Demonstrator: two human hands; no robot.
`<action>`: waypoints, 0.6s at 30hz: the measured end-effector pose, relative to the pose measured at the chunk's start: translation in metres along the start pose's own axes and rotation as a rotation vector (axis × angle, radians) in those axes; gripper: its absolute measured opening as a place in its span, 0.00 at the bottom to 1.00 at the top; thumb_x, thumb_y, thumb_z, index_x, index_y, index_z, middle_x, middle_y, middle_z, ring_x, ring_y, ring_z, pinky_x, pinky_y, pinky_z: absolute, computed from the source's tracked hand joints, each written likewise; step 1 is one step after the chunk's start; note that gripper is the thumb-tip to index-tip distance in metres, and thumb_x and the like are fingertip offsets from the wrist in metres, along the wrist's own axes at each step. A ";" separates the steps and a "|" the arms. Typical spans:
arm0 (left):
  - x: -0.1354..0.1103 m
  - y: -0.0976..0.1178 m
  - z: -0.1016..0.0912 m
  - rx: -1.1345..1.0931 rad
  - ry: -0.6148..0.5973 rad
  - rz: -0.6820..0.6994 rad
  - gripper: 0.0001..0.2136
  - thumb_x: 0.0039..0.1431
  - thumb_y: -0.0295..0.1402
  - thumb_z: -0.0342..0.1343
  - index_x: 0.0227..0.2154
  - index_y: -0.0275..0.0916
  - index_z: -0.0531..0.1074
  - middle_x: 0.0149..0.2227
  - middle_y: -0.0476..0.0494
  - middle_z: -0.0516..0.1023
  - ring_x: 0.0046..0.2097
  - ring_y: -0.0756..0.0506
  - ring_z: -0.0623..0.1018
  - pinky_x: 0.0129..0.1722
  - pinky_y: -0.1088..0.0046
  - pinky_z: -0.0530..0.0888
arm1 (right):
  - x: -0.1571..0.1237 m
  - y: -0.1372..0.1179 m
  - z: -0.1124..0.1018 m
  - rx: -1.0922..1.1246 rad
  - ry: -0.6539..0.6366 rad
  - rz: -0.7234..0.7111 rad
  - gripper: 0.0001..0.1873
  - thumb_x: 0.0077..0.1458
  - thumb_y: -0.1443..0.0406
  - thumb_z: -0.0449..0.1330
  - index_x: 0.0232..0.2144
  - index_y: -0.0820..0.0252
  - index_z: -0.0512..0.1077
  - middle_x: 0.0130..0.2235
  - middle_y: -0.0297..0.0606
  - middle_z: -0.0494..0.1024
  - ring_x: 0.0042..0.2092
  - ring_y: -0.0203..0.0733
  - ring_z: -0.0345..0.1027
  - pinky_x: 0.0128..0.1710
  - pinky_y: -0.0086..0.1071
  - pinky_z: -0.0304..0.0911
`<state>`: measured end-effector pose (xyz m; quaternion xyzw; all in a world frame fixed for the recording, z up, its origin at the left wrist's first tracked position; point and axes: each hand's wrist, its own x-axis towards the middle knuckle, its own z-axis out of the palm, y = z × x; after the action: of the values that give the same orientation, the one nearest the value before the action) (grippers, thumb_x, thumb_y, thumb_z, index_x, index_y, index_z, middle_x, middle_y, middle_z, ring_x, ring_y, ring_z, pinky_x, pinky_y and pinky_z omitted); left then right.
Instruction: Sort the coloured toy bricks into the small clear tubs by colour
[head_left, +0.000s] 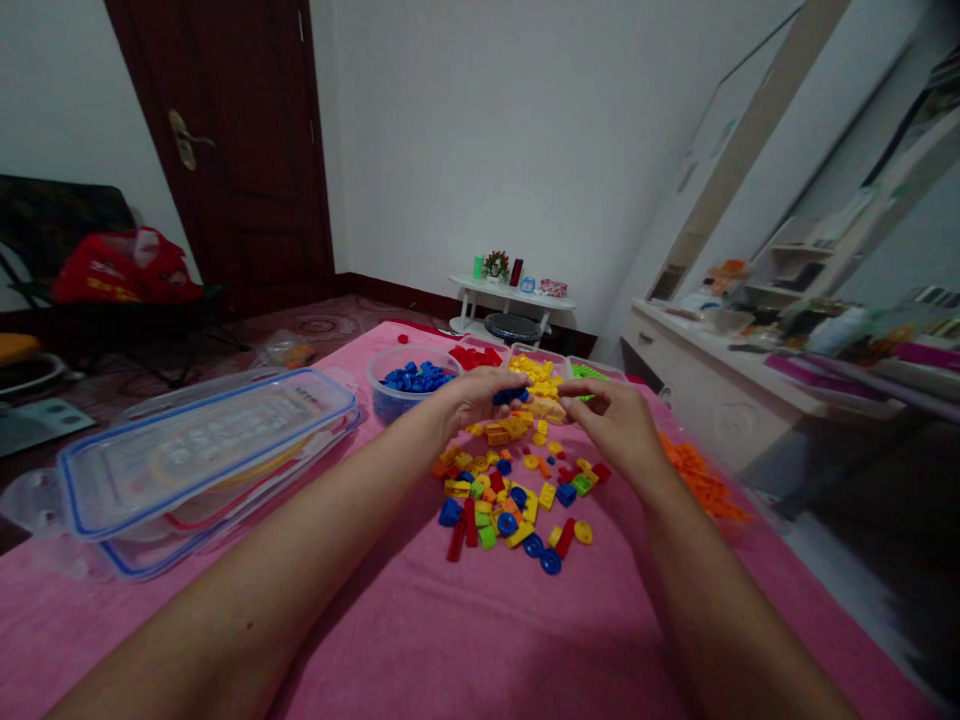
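Observation:
My left hand [474, 396] is closed around blue toy bricks [511, 396], held above the back of a mixed pile. How many it holds I cannot tell. To its right, my right hand [619, 425] hovers with thumb and forefinger a little apart, pointing at the left hand; I see nothing between them. Below both hands lie loose yellow, red, green, orange and blue pieces, among them a blue wheel [550, 561], a long red brick [455, 540] and a yellow round piece [583, 532].
A round tub [373, 378] of blue bricks stands left of my hands. Behind are containers with red bricks [475, 356], yellow bricks [534, 372] and green bricks [587, 371]. Orange bricks [697, 480] lie in a clear container at right. Stacked clear lids [210, 450] lie at left on the pink cloth [420, 640].

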<state>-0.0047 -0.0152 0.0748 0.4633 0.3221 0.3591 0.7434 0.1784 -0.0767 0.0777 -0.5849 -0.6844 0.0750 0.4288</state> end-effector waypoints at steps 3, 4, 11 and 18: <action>-0.007 0.026 -0.024 0.447 0.221 0.254 0.05 0.57 0.29 0.54 0.32 0.32 0.73 0.25 0.47 0.74 0.21 0.55 0.70 0.19 0.84 0.65 | 0.002 0.006 -0.005 -0.080 -0.046 0.047 0.12 0.48 0.66 0.59 0.36 0.64 0.78 0.32 0.41 0.80 0.29 0.40 0.73 0.30 0.31 0.66; -0.009 0.033 -0.035 0.626 0.355 0.323 0.07 0.56 0.31 0.55 0.33 0.33 0.74 0.26 0.46 0.75 0.23 0.54 0.71 0.21 0.82 0.66 | 0.003 0.009 -0.006 -0.107 -0.076 0.060 0.12 0.48 0.66 0.59 0.35 0.63 0.78 0.32 0.41 0.80 0.30 0.40 0.73 0.31 0.31 0.66; -0.014 0.043 -0.083 1.589 0.793 0.297 0.13 0.48 0.38 0.60 0.37 0.42 0.79 0.42 0.41 0.79 0.45 0.41 0.76 0.42 0.70 0.71 | 0.004 0.033 -0.016 -0.507 -0.331 0.180 0.11 0.44 0.69 0.62 0.33 0.57 0.79 0.34 0.38 0.80 0.35 0.40 0.73 0.31 0.28 0.61; 0.001 0.021 -0.045 1.500 0.399 0.553 0.12 0.51 0.31 0.57 0.38 0.38 0.79 0.38 0.43 0.81 0.40 0.45 0.77 0.41 0.73 0.70 | -0.007 0.041 -0.019 -0.806 -0.579 0.309 0.18 0.41 0.72 0.61 0.37 0.53 0.77 0.42 0.38 0.79 0.41 0.45 0.72 0.32 0.30 0.59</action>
<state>-0.0454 0.0123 0.0780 0.8269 0.4768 0.2940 0.0500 0.2210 -0.0780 0.0616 -0.7531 -0.6552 0.0266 -0.0532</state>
